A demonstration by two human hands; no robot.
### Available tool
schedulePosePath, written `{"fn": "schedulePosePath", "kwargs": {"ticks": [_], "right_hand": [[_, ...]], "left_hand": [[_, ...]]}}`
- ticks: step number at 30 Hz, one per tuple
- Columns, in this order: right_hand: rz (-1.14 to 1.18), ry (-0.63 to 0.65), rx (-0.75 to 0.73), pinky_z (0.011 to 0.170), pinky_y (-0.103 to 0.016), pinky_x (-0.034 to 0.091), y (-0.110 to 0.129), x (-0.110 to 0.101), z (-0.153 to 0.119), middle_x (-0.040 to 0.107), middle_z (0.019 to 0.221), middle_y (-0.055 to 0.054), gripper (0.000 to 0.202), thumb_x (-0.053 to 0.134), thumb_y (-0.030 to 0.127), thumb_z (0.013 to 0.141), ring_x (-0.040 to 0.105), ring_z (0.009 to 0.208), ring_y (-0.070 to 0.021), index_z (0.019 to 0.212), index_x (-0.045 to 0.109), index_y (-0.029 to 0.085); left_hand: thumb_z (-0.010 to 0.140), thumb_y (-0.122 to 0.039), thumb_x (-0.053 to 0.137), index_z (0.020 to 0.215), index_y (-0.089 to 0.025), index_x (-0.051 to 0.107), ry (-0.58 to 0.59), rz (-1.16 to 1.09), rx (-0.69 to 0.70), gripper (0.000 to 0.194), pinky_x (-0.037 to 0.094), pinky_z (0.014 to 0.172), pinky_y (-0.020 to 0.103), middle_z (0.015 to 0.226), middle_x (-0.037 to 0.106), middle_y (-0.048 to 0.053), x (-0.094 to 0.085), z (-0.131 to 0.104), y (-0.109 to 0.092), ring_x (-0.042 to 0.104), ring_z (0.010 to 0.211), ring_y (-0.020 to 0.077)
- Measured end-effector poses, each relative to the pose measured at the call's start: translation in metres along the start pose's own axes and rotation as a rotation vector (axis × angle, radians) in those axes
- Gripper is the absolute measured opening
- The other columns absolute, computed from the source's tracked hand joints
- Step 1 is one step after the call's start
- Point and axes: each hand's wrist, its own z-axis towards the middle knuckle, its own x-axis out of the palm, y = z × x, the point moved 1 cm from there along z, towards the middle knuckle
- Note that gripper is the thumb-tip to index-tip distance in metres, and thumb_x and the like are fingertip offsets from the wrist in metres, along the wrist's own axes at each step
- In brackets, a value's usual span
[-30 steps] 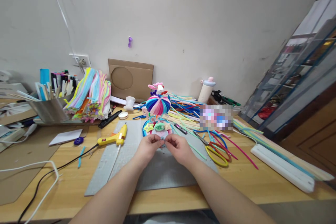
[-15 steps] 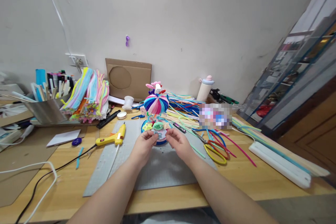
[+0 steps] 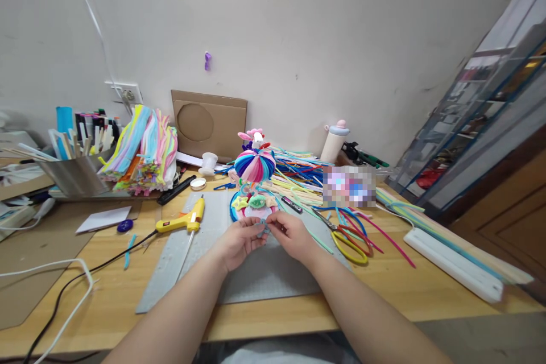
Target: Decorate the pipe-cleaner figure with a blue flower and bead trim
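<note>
My left hand [image 3: 244,242] and my right hand [image 3: 290,233] meet over the grey cutting mat [image 3: 256,281]. Between their fingertips they pinch a small blue-grey piece [image 3: 263,227], its shape too small to make out. Just beyond stands a colourful fuzzy craft with a striped pink, blue and white dome [image 3: 255,166] and a white-and-pink figure on top. Its round blue-rimmed base carries a yellow star [image 3: 240,202] and a green piece [image 3: 257,201]. My fingers partly cover the front of the base.
A yellow glue gun [image 3: 183,222] lies left on the mat, its black cable trailing left. Scissors [image 3: 350,244] and loose fuzzy stems lie right. Behind are a stem bundle [image 3: 143,151], a spool [image 3: 209,162], cardboard [image 3: 209,125] and a bottle [image 3: 335,143]. A white power strip [image 3: 454,264] lies far right.
Both hands have drawn slightly nearer me and closer together. The small blue-grey piece now shows in front of the base, and more of the base is uncovered.
</note>
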Motion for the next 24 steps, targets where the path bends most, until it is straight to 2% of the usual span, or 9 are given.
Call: {"fn": "schedulePosePath", "kwargs": {"ticks": [7,12,19,24], "right_hand": [[-0.107,0.077,-0.001,0.055,-0.023,0.037,0.0082,-0.0009,-0.002,0.058,0.07,0.0,0.008,0.05,0.019,0.086,0.049,0.058,-0.012,0.086,0.058,0.02],[-0.141,0.058,-0.007,0.055,-0.022,0.036,0.0107,0.0035,-0.0039,0.058,0.07,0.001,0.008,0.05,0.016,0.084,0.05,0.058,-0.0116,0.082,0.057,0.02],[-0.146,-0.087,0.037,0.055,-0.022,0.037,0.0066,0.0054,-0.0047,0.057,0.07,0.001,0.006,0.051,0.016,0.081,0.05,0.058,-0.0115,0.083,0.056,0.019],[-0.135,-0.069,0.057,0.053,-0.021,0.036,0.0037,0.0036,-0.0028,0.056,0.068,0.001,0.006,0.052,0.018,0.081,0.049,0.057,-0.0116,0.082,0.057,0.019]], "left_hand": [[0.063,-0.013,0.076,0.069,-0.011,0.06,-0.078,0.027,0.049,0.017,0.048,0.054,0.02,0.062,0.062,-0.001,-0.0021,0.0028,0.0042,0.058,0.051,0.0082],[0.065,-0.016,0.075,0.069,-0.012,0.06,-0.118,0.017,0.071,0.016,0.046,0.05,0.017,0.06,0.062,-0.002,-0.0025,0.0045,0.008,0.056,0.048,0.0061],[0.065,-0.017,0.077,0.081,-0.013,0.061,-0.03,0.001,0.016,0.023,0.049,0.059,0.019,0.068,0.064,0.0,-0.0027,0.0044,0.0092,0.06,0.059,0.0073],[0.059,-0.01,0.079,0.084,-0.013,0.059,0.016,0.043,0.03,0.032,0.047,0.057,0.019,0.069,0.063,-0.001,-0.0018,0.0034,0.0033,0.059,0.055,0.0072]]}}
